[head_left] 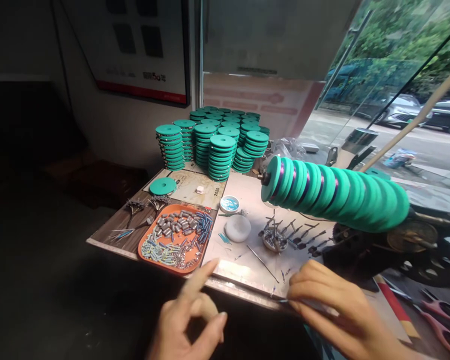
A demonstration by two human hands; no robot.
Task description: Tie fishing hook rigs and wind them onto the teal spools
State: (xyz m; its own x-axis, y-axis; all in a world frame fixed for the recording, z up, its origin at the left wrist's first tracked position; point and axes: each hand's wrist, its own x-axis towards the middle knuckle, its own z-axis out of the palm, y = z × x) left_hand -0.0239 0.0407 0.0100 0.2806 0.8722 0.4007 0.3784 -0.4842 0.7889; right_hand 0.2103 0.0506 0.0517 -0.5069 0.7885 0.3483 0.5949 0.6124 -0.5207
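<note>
My left hand [189, 315] is in front of the table's near edge, index finger stretched out and thumb apart, with nothing visible between them. At the right, my right hand [328, 305] pinches a thin bluish piece [281, 300], its tip poking out past the fingertips over the table edge. The piece is too small to identify. Near the left hand is an orange tray [140, 245] of grey cylinders, blue sticks, pale yellow-green pieces and tiny metal parts. A thin metal rod [262, 263] lies on the white board between the hands.
Green foam discs [325, 192] fill a spindle above my right hand. Stacks of green discs [221, 157] stand at the back. A round white lump [237, 228], a dish of blue pieces [230, 204] and pink-handled scissors [440, 320] are also on the table.
</note>
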